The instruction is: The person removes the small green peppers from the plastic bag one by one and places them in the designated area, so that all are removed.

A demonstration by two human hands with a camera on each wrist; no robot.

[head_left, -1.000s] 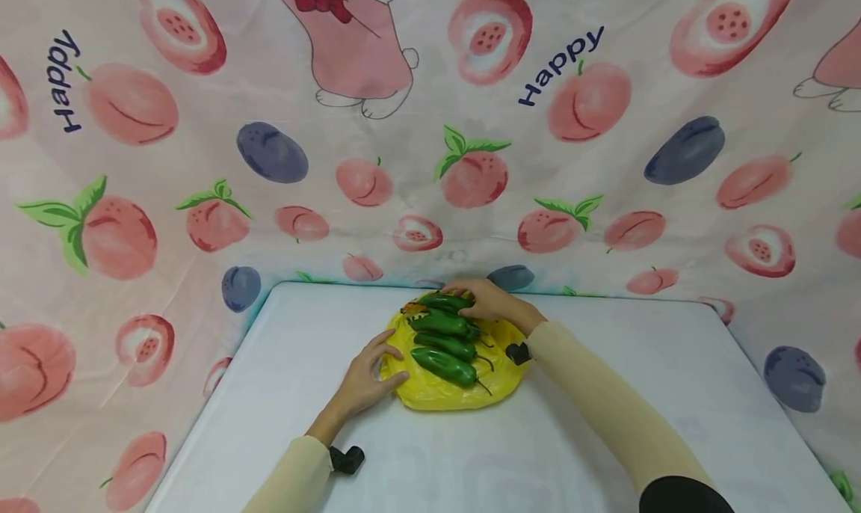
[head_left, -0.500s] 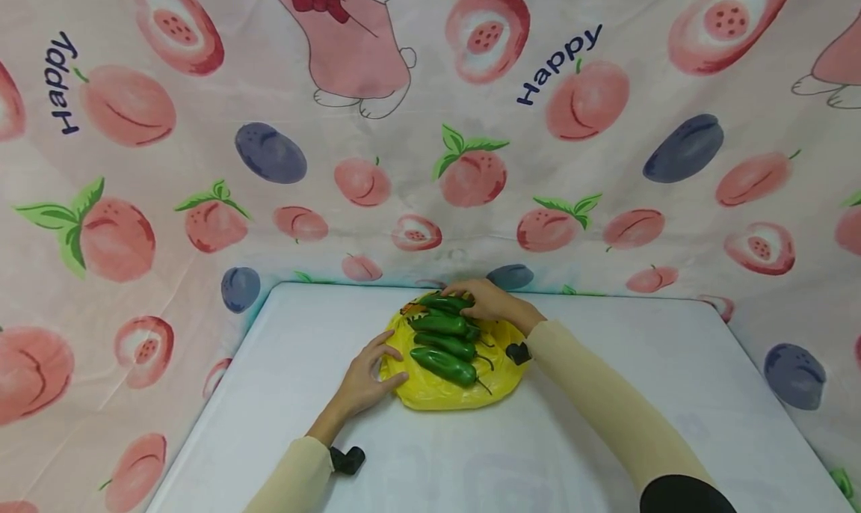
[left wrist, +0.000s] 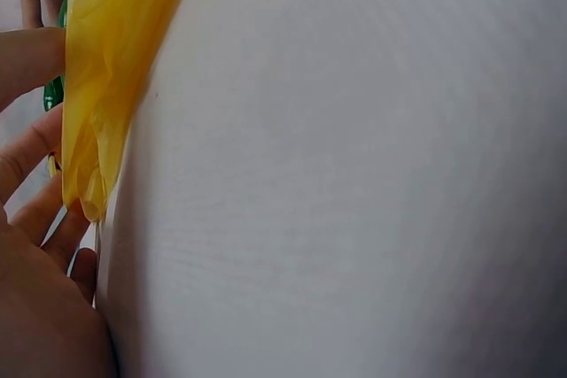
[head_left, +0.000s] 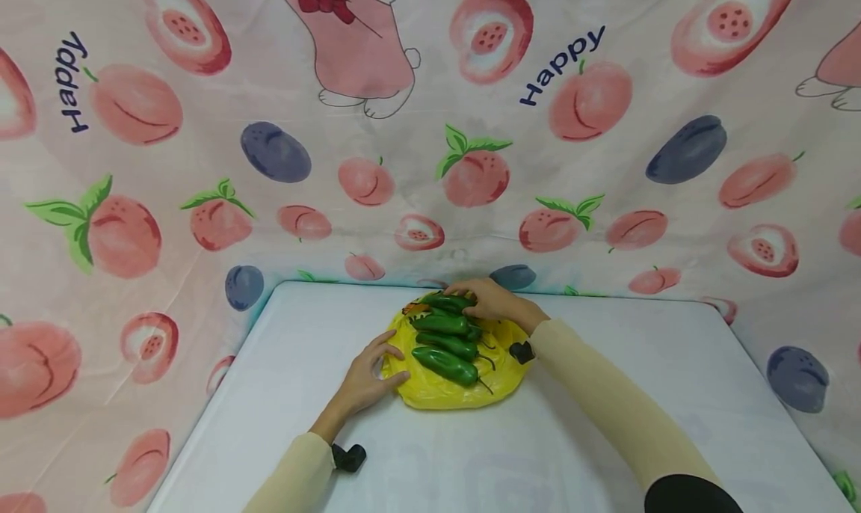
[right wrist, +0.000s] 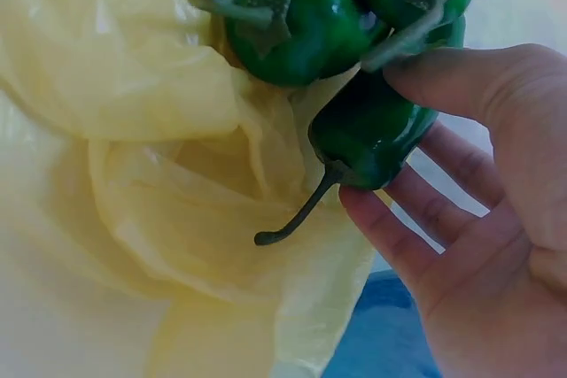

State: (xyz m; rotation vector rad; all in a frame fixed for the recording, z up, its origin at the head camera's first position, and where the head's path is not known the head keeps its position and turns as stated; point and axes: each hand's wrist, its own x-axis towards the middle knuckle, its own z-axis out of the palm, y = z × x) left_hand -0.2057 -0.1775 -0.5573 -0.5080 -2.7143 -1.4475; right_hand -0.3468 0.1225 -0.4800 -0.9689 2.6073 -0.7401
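Several glossy green chili peppers (head_left: 444, 366) lie in a stacked row on a crumpled yellow plastic bag (head_left: 444, 401), stems toward the right. At the far end of the row, my right hand (head_left: 494, 302) holds the farthest green pepper (right wrist: 368, 130); in the right wrist view the thumb lies over it and the fingers reach along its other side. My left hand (head_left: 363, 378) rests at the bag's left edge with fingers spread and loosely bent. From the left wrist camera, its fingers (left wrist: 35, 143) touch the yellow plastic, and the peppers are mostly hidden behind the bag.
A white table (head_left: 605, 423) carries the bag near its back edge. Behind it hangs a pale fruit-print cloth (head_left: 403, 139), which also drapes at both sides. Black wrist mounts (head_left: 348, 458) sit at the cuffs of the beige sleeves (head_left: 605, 408).
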